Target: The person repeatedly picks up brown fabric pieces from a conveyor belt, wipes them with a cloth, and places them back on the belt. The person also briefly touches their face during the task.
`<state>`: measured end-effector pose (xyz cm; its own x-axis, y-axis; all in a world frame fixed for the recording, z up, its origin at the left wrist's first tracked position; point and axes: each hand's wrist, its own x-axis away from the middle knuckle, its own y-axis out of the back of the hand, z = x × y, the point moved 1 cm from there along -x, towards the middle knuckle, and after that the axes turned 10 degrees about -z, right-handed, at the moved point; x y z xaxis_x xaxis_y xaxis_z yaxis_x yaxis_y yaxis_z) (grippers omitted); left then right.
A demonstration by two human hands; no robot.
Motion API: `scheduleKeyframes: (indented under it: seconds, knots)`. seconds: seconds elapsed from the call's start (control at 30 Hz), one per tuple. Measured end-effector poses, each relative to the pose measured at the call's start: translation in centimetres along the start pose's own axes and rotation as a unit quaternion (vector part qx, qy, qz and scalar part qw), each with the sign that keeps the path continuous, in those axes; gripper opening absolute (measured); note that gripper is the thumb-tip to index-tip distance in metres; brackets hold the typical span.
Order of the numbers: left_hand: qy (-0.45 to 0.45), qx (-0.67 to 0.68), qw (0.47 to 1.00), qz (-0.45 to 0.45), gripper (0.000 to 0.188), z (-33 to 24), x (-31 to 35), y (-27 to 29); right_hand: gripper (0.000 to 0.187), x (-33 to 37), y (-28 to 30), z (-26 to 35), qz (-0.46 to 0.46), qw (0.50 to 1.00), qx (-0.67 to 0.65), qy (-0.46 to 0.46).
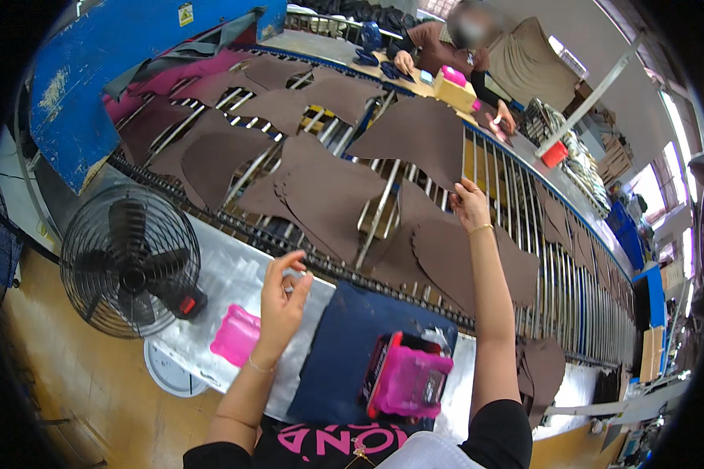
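Between finger and thumb, my right hand [471,206] pinches the near corner of a dark brown flat cut piece [414,133] that lies over the metal rods of the roller conveyor [508,187]. More brown cut pieces [328,187] lie on the rods, some overlapping, and others [446,258] sit just below my right hand. My left hand [284,295] hovers by the conveyor's near chain edge, fingers loosely bent and apart, holding nothing. Below it a pink tray-like piece [237,334] rests on the metal table.
A black caged fan [131,262] stands at left, near the blue machine housing [70,102]. A pink container [414,379] sits on a dark blue mat [328,352] before me. Across the conveyor, a co-worker [438,55] handles pieces beside a yellow box [454,90].
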<state>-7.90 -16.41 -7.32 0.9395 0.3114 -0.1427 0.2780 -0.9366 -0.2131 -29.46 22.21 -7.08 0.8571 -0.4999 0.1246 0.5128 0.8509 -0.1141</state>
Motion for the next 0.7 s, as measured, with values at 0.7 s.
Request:
scheduleKeyframes:
  seconds: [0.7]
  knots:
    - [0.069,-0.027,0.997,-0.012,0.035,1.8,0.4,0.8,0.026,-12.7,-10.9,-6.1,-0.083,0.97,0.225,0.039]
